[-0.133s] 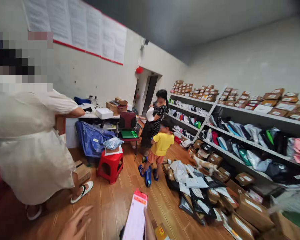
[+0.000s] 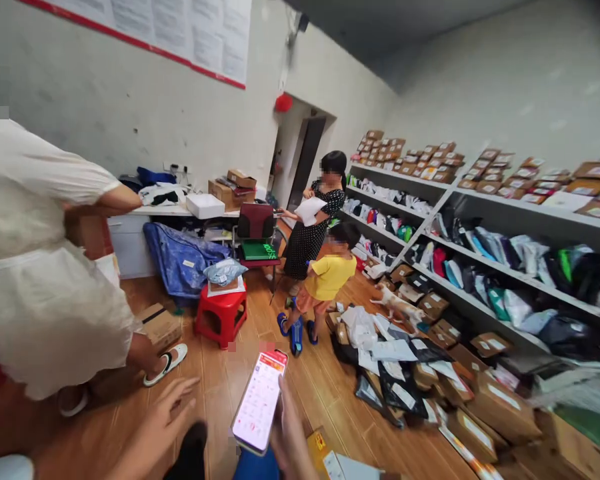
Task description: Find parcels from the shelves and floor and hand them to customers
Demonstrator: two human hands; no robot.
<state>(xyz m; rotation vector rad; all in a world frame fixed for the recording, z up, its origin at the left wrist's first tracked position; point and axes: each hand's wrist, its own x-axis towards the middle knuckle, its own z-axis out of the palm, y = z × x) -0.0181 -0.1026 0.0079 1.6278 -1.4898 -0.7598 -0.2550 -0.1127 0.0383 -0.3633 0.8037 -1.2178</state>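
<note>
Standing by the long wall of shelves (image 2: 485, 267), with parcels (image 2: 420, 380) heaped on the floor just before it, the person is holding a phone (image 2: 259, 400) low and well out from that shelving, its lit screen tilted up. The right hand (image 2: 290, 433) is gripping the phone along its edge, and the left hand (image 2: 167, 417) is hovering beside it, fingers spread and holding nothing. Doing this well, I judge, means keeping the screen steady and angled toward the eyes.
</note>
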